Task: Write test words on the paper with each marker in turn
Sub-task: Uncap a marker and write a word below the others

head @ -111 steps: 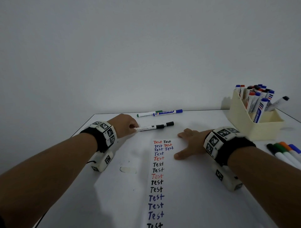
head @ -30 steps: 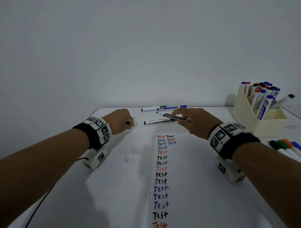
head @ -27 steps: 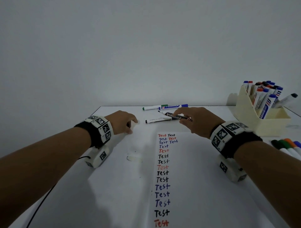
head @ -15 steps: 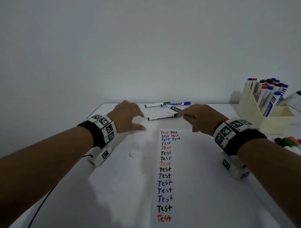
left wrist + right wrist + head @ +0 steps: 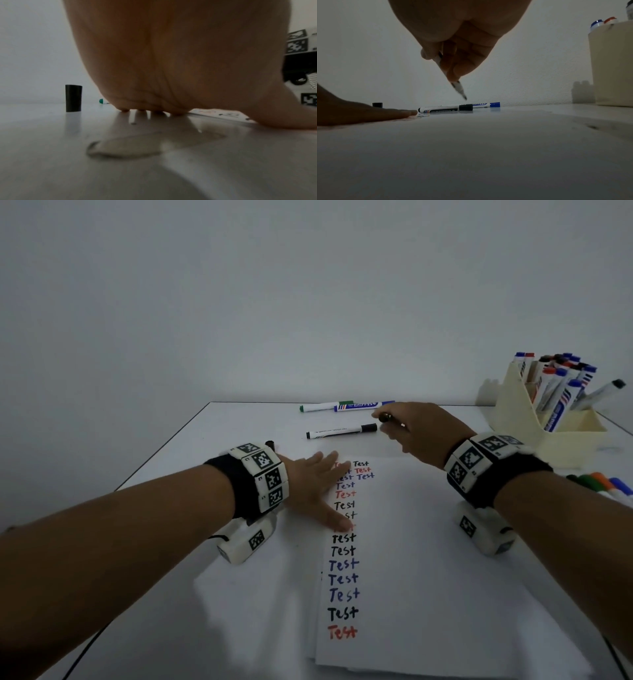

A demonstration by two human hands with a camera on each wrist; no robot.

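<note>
Right hand (image 5: 416,429) up above the far end of the paper (image 5: 421,559), fingers (image 5: 462,67) curled tight round a marker (image 5: 458,88). Cap off, dark tip showing, tip pointing down and away toward the wall. Long way of the marker slanted, not flat. Tip not yet on the paper, up in the air over the black marker (image 5: 342,431) lying flat on the table (image 5: 212,436).

Left hand (image 5: 313,491) flat on the paper, fingers straight and spread, holding nothing, pressing the sheet down beside the top rows of "Test" words (image 5: 344,565). Small black cap (image 5: 73,98) standing up on the table just past the left wrist.

Free space for the next word probably to the right of the top rows, nearer than the tip and below it. So likely a pull back and down to get there. Right hand the one to write, left just keeping the sheet in place.

More markers waiting in the cream box (image 5: 520,416) far right.
</note>
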